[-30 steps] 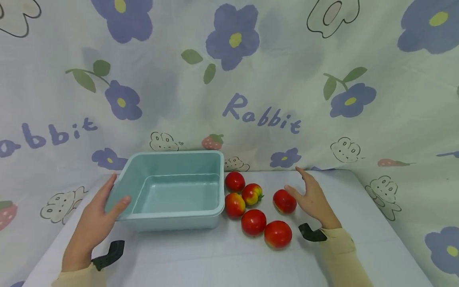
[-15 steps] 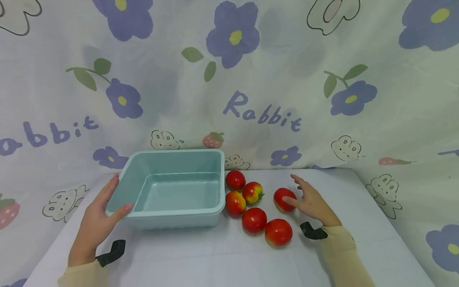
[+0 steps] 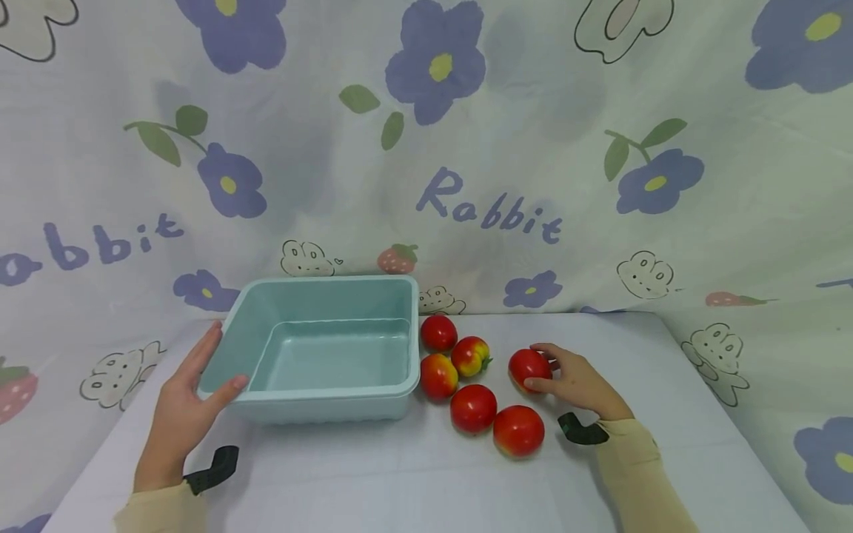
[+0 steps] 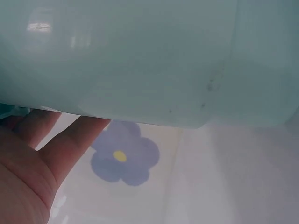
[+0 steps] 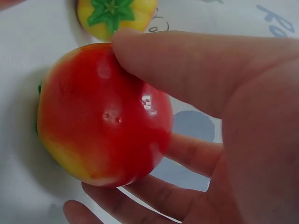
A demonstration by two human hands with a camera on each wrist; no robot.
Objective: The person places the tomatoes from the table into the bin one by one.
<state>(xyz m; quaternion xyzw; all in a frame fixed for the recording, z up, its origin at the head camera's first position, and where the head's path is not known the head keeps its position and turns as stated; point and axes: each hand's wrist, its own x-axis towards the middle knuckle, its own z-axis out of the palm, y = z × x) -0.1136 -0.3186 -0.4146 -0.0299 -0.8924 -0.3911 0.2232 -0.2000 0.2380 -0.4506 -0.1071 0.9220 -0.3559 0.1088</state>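
Note:
My left hand (image 3: 178,414) holds the near left corner of a pale blue-green plastic bin (image 3: 320,411), thumb on its rim and fingers along the outer left side. In the left wrist view the bin wall (image 4: 140,60) fills the top, and the fingers reach behind its edge. At the right, my right hand (image 3: 583,381) grips a red tomato (image 3: 528,369) lying on the table. The right wrist view shows the thumb on one side of this tomato (image 5: 105,116), which is red with a yellow patch, and curled fingers on the other.
Several other tomatoes lie between bin and right hand: two red ones (image 3: 474,409) (image 3: 519,431) in front, red-and-yellow ones (image 3: 438,377) (image 3: 470,356) beside the bin, and another red one (image 3: 438,333) behind. A flower-printed cloth (image 3: 320,185) hangs behind the white table (image 3: 373,481).
My right hand has lowered and moved left, its fingers closing around the rightmost tomato. My left thumb has come down onto the bin's rim. The bin and tomatoes have stayed put.

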